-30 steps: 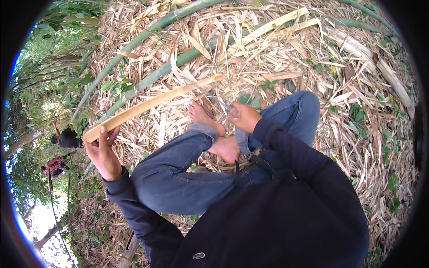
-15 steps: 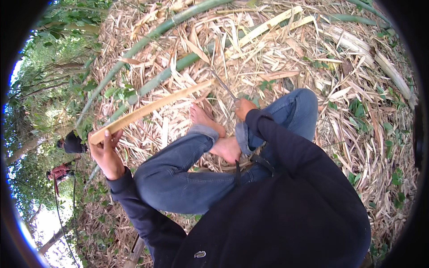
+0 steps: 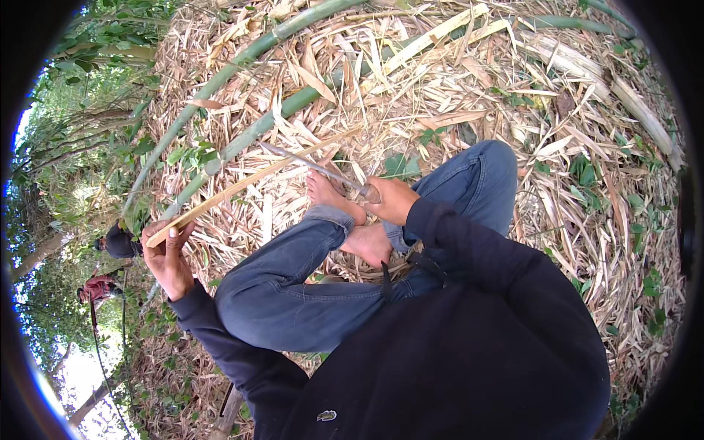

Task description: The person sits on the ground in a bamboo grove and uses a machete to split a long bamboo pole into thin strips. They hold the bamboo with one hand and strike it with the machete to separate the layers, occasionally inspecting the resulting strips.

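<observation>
My left hand [image 3: 169, 260] grips the near left end of a long pale bamboo strip [image 3: 220, 196], thumb on top. The strip slants up to the right over the litter, with its narrow side toward me. My right hand [image 3: 394, 200] is wrapped around the wooden handle of a knife [image 3: 326, 171]. Its long thin blade points left and crosses the strip around the middle, above my bare feet [image 3: 367, 242]. Whether blade and strip touch, I cannot tell.
Long green bamboo poles [image 3: 253, 132] lie on dry leaf litter beyond my feet. Split pale strips [image 3: 433, 40] lie at the top, and a weathered log [image 3: 645, 117] at the far right. Two other people, one in a dark cap [image 3: 119, 242], are at the left among greenery.
The knife has swung left from near the strip's far end to across its middle. My right hand has shifted slightly left and nearer. The strip has turned and shows a narrower side.
</observation>
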Motion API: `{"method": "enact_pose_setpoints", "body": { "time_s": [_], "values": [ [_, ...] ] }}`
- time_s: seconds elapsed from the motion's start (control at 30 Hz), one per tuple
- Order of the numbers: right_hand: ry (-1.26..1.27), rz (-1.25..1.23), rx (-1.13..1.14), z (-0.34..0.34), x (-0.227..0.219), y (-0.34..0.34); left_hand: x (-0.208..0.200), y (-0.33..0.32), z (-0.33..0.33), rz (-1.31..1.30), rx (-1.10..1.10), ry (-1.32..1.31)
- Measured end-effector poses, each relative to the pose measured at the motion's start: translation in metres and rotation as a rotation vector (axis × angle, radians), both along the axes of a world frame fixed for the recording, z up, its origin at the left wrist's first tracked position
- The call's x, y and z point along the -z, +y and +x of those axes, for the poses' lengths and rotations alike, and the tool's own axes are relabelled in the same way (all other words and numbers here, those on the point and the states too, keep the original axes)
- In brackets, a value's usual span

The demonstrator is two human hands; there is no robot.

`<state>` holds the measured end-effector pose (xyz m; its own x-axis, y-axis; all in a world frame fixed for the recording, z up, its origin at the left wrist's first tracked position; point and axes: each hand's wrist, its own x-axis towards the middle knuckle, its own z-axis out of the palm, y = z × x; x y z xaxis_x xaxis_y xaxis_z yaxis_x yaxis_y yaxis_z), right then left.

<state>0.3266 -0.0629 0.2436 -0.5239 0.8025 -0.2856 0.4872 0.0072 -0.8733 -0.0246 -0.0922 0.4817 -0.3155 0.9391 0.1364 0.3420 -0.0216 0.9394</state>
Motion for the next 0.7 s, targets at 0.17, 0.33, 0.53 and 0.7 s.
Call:
{"method": "enact_pose_setpoints", "body": {
  "time_s": [0.17, 0.33, 0.53, 0.7],
  "values": [
    [-0.1, -0.181, 0.31, 0.005, 0.076, 0.007, 0.006, 0.012, 0.01, 0.019, 0.044, 0.034],
    [-0.12, -0.108, 0.215, -0.008, 0.038, 0.004, 0.005, 0.005, 0.006, 0.03, 0.003, 0.066],
    [-0.194, -0.18, 0.204, 0.001, 0.062, 0.022, 0.008, 0.008, 0.001, 0.025, 0.007, 0.077],
    [-0.258, -0.184, 0.212, 0.012, 0.093, 0.016, 0.007, 0.011, 0.001, 0.022, 0.022, 0.053]
  ]
}}
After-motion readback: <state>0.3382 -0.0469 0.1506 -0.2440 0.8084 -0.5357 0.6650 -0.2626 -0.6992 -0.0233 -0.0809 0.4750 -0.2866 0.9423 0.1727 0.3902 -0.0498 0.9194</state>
